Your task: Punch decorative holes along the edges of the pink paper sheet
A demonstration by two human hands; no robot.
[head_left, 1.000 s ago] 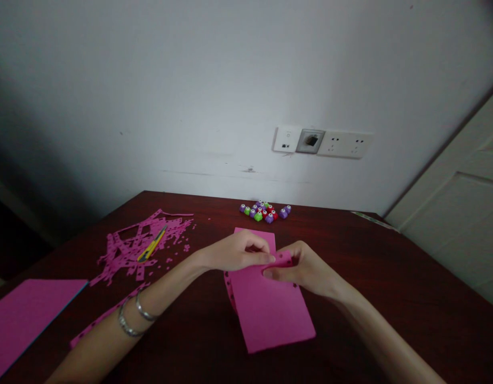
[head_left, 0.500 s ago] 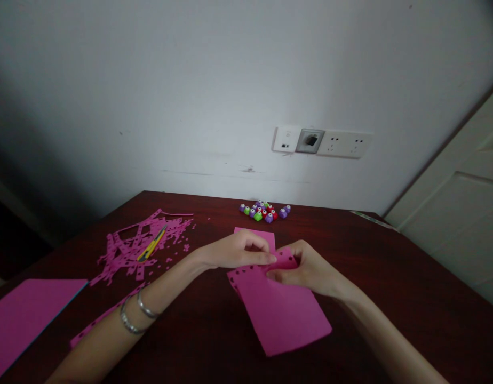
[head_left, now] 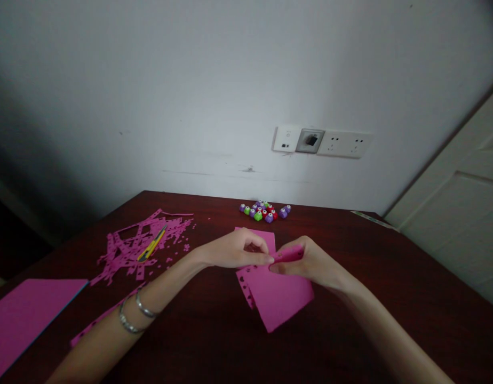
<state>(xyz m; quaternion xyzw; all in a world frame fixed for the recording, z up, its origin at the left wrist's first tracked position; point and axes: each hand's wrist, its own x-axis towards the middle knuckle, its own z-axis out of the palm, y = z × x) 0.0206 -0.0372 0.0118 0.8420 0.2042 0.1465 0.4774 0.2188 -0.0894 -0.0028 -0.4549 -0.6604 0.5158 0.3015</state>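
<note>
Both hands grip a pink sheet (head_left: 276, 301) of paper or thin foam above the table. Small punched holes run along its upper and left edges. My left hand (head_left: 240, 249) pinches the top edge with thumb and fingers. Close beside it, my right hand (head_left: 310, 264) is closed on the upper right part, where the strip with holes bends up. The sheet's lower part hangs tilted toward me. Behind the hands another pink piece (head_left: 266, 237) lies on the table, partly hidden by my left hand.
Several small purple, green and red craft punches (head_left: 264, 211) stand near the wall. To the left lie a heap of pink scraps (head_left: 124, 248), a yellow utility knife (head_left: 152, 244) on them, a punched strip (head_left: 98, 322) and larger pink sheets (head_left: 30, 314). Wall sockets (head_left: 342, 144) are above the table (head_left: 382, 298).
The sheet's lower end has lifted and tilted, so its left punched edge shows more. The strip at my right hand bends up more. My left hand has barely moved.
</note>
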